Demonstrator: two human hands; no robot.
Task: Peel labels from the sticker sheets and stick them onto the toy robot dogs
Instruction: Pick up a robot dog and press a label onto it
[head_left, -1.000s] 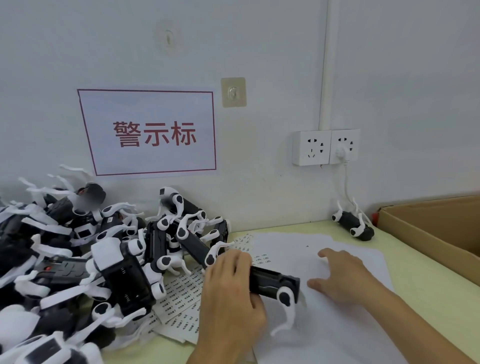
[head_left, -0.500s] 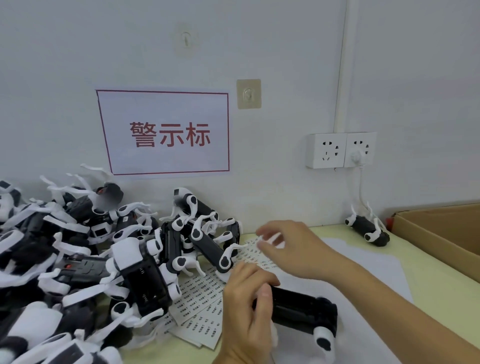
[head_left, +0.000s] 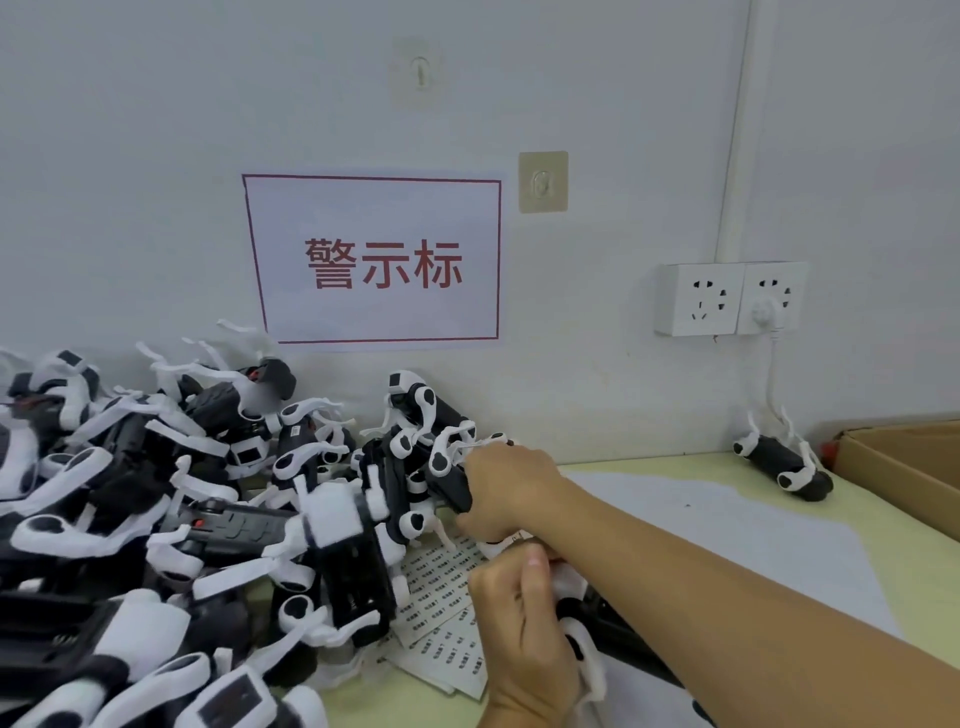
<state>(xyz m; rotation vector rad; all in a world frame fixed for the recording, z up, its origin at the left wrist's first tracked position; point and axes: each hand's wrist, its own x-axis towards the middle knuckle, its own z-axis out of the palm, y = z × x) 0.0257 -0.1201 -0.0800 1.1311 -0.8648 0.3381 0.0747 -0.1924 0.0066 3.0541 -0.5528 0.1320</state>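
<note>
Reaching leftward, right hand (head_left: 506, 488) now grips black-and-white toy dog (head_left: 441, 470).

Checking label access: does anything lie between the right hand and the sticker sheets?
Nothing visible does. The sticker sheets lie bare just below the right hand. The pile of toy dogs overlaps only their left edge, and the left hand with its held dog covers their right side.

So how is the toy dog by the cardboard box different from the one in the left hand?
The toy dog by the box lies alone near the wall, untouched; the toy dog in the left hand is gripped, mostly hidden under the right forearm. The lone one's legs point upward; the held one's leg hangs down. Both are black with white legs.
</note>
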